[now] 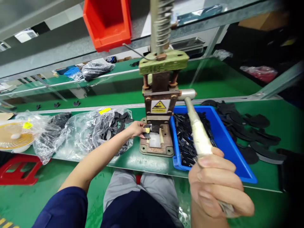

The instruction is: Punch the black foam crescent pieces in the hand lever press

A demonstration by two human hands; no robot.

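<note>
A hand-lever press [158, 91] stands on the green bench in front of me. My right hand [217, 185] is wrapped round its long lever [196, 123], which is covered in pale wrapping and points down towards me. At the press's base plate [156, 153], my left hand [137, 129] pinches a small flat black part [146, 135] beside the light metal block [155, 140]. A yellow patch shows at those fingertips, and I cannot tell whether it is tape on a finger. The fingers partly hide the black part.
A blue tray [231, 155] of thin black pieces sits right of the press, with curved black pieces [261, 134] beyond it. To the left lies a clear plastic bag [87, 126] with black curved parts. A red-orange bin [108, 25] hangs above; a fan [14, 136] is far left.
</note>
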